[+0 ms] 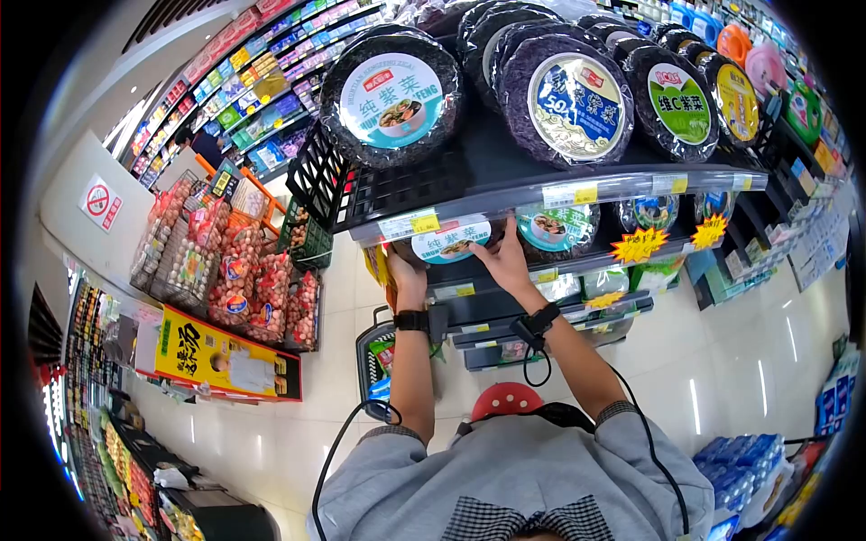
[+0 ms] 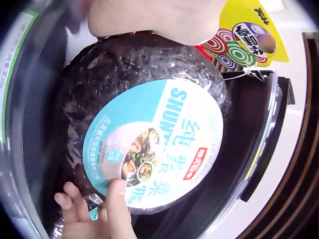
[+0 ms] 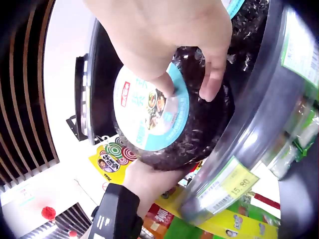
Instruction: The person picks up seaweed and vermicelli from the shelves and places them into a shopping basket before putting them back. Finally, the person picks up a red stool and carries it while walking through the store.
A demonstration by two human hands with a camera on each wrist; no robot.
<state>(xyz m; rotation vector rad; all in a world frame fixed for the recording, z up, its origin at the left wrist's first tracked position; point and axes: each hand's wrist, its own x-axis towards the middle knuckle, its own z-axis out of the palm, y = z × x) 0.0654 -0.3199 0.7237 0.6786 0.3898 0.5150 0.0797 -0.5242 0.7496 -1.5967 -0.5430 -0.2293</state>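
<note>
Right hand [image 1: 507, 270] pinches the seaweed pack [image 2: 169, 134], left hand [image 1: 409, 281] touching it, grip hidden

Seaweed disc [image 2: 119, 69] purplish-black; label [image 2: 164, 144] turquoise, white; packet [image 2: 249, 37] yellow, multicoloured concentric circles.

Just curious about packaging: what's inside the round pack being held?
In the round pack, something dark and crinkled shows through clear wrap; its label covers much of it, the right hand some more.

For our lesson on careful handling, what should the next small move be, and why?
Probably steady the seaweed pack with the left hand before shifting it: that hand is at its edge, the right hand has its thumb on the label, and the upper shelf overhangs it.
</note>
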